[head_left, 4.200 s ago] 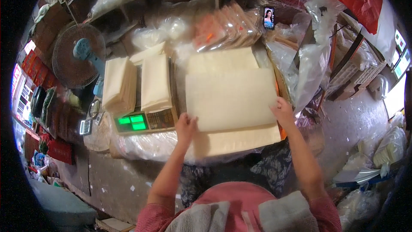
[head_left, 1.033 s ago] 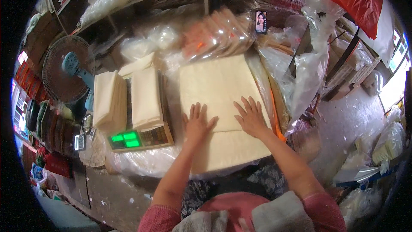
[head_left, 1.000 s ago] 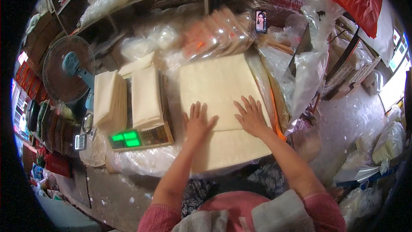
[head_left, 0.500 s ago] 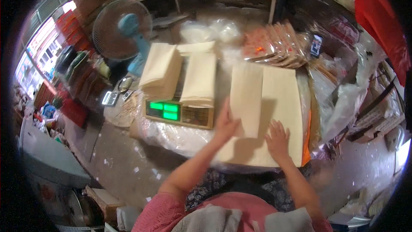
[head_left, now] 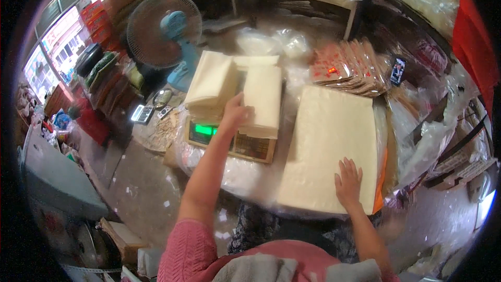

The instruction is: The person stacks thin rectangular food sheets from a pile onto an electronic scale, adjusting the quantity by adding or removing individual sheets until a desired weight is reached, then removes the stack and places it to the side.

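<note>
1. Sheets of cream paper [head_left: 329, 146] lie in a broad flat stack on the near right of the counter, and our right hand [head_left: 348, 181] rests on its near edge, open and flat, fingers spread, gripping nothing.
2. We judge that the top sheets could slide toward us off the plastic-covered counter [head_left: 245, 177] if this palm pushes unevenly, since only one hand steadies them.
3. Left of that, our left hand [head_left: 236, 112] reaches to the folded cream stacks [head_left: 263, 99] on the weighing scale [head_left: 229, 141] with its green display; the fingers curl at the stack's edge, but we cannot tell whether they are pinching a sheet.
4. We think a careless tug there could topple the two piles, which overhang the scale's platform.
5. Farther off, the electric fan [head_left: 162, 26] stands at the far left; if running, its draught could lift loose sheets.
6. Packets in red and orange wrappers [head_left: 347, 68] lean behind the big stack, with shelves of bagged goods beyond and a shop front at the far left.
</note>
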Demonstrator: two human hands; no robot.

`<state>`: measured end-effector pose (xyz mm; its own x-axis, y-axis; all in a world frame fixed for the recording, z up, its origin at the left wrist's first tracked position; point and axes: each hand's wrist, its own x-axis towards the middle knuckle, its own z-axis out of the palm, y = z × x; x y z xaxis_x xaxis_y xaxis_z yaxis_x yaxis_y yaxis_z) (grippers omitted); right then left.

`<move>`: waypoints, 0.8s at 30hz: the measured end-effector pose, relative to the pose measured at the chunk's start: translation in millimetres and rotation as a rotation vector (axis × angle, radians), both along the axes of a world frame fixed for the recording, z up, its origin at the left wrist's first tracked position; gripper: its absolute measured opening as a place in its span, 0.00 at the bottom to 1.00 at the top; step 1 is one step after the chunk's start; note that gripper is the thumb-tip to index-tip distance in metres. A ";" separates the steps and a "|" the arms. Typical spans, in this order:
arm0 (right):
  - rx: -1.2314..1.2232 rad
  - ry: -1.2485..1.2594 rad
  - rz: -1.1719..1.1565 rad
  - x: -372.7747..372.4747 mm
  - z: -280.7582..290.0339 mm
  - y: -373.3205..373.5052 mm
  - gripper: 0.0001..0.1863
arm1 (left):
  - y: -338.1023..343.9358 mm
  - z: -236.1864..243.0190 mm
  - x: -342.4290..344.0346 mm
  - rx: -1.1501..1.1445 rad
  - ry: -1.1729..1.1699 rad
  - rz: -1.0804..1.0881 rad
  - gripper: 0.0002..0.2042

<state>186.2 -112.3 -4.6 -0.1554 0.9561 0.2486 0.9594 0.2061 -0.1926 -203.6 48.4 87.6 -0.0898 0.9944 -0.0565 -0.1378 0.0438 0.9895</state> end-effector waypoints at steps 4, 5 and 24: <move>0.003 -0.017 -0.009 1.8 -3.4 -2.8 0.26 | 0.4 11.8 -20.9 0.382 0.898 0.197 0.16; 0.010 -0.014 -0.011 0.4 -3.1 -2.7 0.26 | 4.0 18.4 -33.5 0.588 0.874 0.286 0.12; 0.068 0.017 -0.003 -0.3 -5.5 2.5 0.25 | 61.1 69.8 -166.0 0.275 0.964 0.423 0.05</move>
<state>185.9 -109.7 -10.1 -0.1481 0.9374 0.3153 0.9567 0.2166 -0.1945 -369.6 109.6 157.5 -0.3152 0.8404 0.4410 0.7501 -0.0640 0.6582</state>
